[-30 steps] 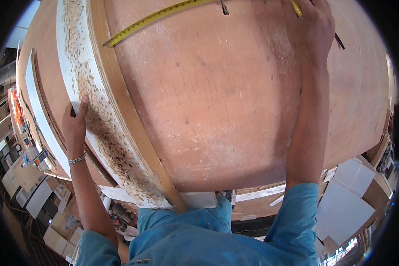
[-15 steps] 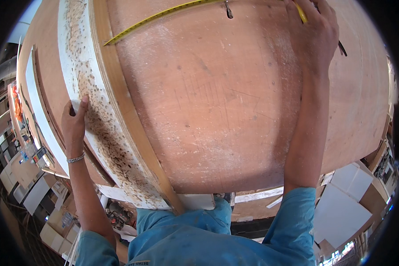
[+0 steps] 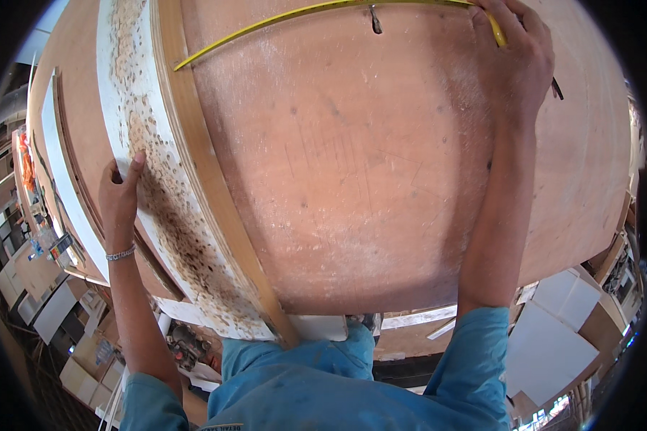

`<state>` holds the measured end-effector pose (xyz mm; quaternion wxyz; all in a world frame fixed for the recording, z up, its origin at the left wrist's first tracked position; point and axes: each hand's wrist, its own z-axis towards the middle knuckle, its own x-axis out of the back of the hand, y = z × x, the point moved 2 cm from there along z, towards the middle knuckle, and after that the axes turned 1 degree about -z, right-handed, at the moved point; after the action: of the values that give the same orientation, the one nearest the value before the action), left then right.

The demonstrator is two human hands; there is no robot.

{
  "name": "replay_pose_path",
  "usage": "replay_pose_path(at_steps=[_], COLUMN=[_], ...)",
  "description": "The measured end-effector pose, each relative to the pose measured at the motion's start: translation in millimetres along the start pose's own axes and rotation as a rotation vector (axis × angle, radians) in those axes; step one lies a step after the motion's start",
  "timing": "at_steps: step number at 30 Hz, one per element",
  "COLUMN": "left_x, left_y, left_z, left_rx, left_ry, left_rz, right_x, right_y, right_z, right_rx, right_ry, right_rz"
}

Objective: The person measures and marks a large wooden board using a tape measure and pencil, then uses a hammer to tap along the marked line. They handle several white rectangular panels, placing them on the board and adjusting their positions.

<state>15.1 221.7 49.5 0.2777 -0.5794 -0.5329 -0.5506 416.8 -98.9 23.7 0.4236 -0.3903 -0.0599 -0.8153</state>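
A yellow tape measure [image 3: 295, 16] stretches across the far part of the wide brownish plywood sheet [image 3: 352, 179]. Its free end rests by the wooden strip [image 3: 219, 194] along the white board. My right hand [image 3: 514, 61] is closed around the other end of the blade at the far right, and the case is hidden in it. A thin dark stick-like thing [image 3: 557, 89] pokes out beyond that hand. On the left, my left hand [image 3: 124, 190] grips the edge of the white, pitted board [image 3: 169, 215], thumb on top, other fingers mostly hidden.
A dark slot [image 3: 376, 21] breaks the plywood just below the tape. Farther left lies a narrow white strip [image 3: 70, 172]. Sheets and offcuts lie on the floor, with pale panels [image 3: 553, 345] at the lower right. A dark machine-like thing [image 3: 187, 348] sits low beside my legs.
The view has shifted slightly. My right hand sits a little lower and farther right, and more of the tape blade shows beside it. My left hand keeps its place on the board.
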Motion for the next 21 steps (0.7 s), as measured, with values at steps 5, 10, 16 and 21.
replay_pose_path(at_steps=[5, 10, 16, 21], left_x=[-1.9, -3.8, -2.7, 1.0], left_y=[-8.4, -9.2, -10.1, -6.2], left_z=[2.5, 3.1, 4.3, 2.4], left_rx=[-0.023, -0.012, 0.005, 0.009], left_ry=[0.012, 0.031, 0.015, 0.008], left_rz=[-0.091, -0.109, -0.071, -0.027], right_x=[0.8, 1.2, 3.0, 6.9], right_y=[-1.3, -0.4, -6.4, -3.4], right_z=[2.5, 2.8, 0.7, 2.7], right_rx=[0.024, 0.022, -0.007, 0.006], right_ry=[0.003, -0.008, -0.020, -0.075], right_rz=[0.031, 0.005, 0.012, 0.059])
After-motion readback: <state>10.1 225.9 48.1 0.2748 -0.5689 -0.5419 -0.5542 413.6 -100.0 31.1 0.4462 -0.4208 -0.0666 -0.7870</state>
